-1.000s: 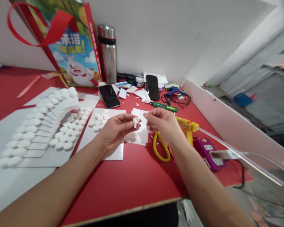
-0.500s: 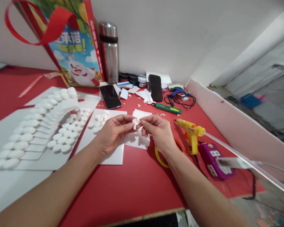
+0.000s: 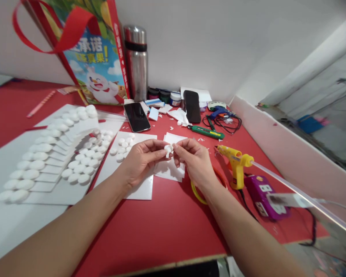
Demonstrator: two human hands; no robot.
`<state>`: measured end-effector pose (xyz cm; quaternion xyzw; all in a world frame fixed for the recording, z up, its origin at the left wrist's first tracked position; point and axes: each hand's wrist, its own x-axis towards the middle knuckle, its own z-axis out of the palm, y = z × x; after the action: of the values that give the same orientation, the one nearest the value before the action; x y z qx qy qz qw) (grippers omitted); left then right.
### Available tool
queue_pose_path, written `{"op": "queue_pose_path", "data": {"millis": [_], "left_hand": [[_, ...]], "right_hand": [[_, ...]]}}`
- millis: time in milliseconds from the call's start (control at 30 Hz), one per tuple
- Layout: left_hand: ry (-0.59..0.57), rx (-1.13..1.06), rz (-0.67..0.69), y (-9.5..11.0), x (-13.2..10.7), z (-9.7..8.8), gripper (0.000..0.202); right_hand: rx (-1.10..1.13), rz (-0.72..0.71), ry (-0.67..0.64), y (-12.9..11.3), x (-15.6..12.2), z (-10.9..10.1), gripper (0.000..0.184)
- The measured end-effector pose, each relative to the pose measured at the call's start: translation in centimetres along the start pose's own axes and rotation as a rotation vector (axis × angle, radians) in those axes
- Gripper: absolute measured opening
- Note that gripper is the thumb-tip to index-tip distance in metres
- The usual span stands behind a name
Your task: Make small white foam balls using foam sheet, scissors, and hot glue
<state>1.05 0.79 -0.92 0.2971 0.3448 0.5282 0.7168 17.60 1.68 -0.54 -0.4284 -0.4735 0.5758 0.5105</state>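
Note:
Between my fingertips is a small white piece (image 3: 168,150) with a curled, ragged edge; I cannot make out whether it is paper or soft clay. My left hand (image 3: 145,157) pinches it from the left. Thumb and forefinger of my right hand (image 3: 192,156) close on its right side. Beneath the hands lie white paper sheets (image 3: 170,172). Left of them a white board (image 3: 141,190) carries several small white discs (image 3: 122,148). Farther left, another board holds white rounded discs (image 3: 80,168) in rows and a curved, stepped row of white strips (image 3: 47,175) tipped with ovals.
A yellow glue gun (image 3: 233,163) with a long clear stick lies at right, beside a purple box (image 3: 265,198). A yellow tape roll (image 3: 198,195) sits under my right wrist. Behind are a green cutter (image 3: 207,132), two phones (image 3: 137,117), a steel flask (image 3: 136,63) and a gift bag (image 3: 98,73).
The view has shifted slightly, so everything sits a little farther right. Both hands keep their pinch on the white piece, which appears slightly turned.

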Motion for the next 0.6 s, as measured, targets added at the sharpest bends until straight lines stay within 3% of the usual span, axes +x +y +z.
{"op": "queue_pose_path", "data": {"millis": [300,600], "left_hand": [[-0.004,0.024,-0.006,0.04,-0.13,0.09,0.023],[0.023,0.027,-0.045,0.01,-0.03,0.02,0.024]], "right_hand": [[-0.149,-0.063,0.026,-0.37,-0.32,-0.1,0.023],[-0.502,-0.29,0.078,-0.37,-0.65,-0.04,0.019]]}}
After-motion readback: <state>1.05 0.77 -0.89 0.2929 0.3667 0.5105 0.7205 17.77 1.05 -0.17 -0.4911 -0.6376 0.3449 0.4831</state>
